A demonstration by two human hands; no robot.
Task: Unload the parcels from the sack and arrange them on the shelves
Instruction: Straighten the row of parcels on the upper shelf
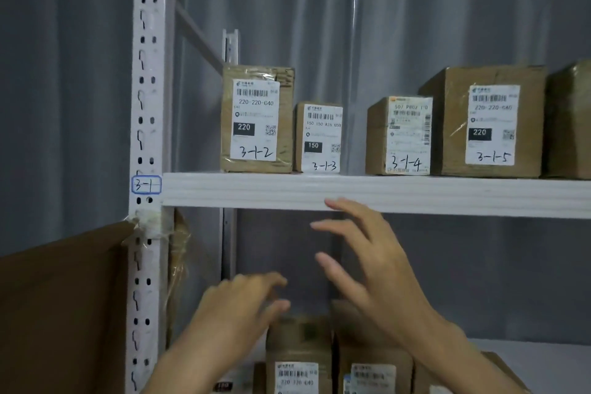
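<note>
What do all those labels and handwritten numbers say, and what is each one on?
"3-1-": tag on the shelf post.
"220-220-C40", "220", "3-1-2": first box.
"150", "3-1-3": second box.
"3-1-4": third box; its print is blurred.
"220", "3-1-5": fourth box.
Lower boxes: labels too blurred to read surely.

Four brown labelled parcels upright on upper shelf (383, 192): 3-1-2 parcel (257, 120), 3-1-3 parcel (319, 137), 3-1-4 parcel (398, 136), 3-1-5 parcel (486, 121). More lower parcels (299, 358) below.
</note>
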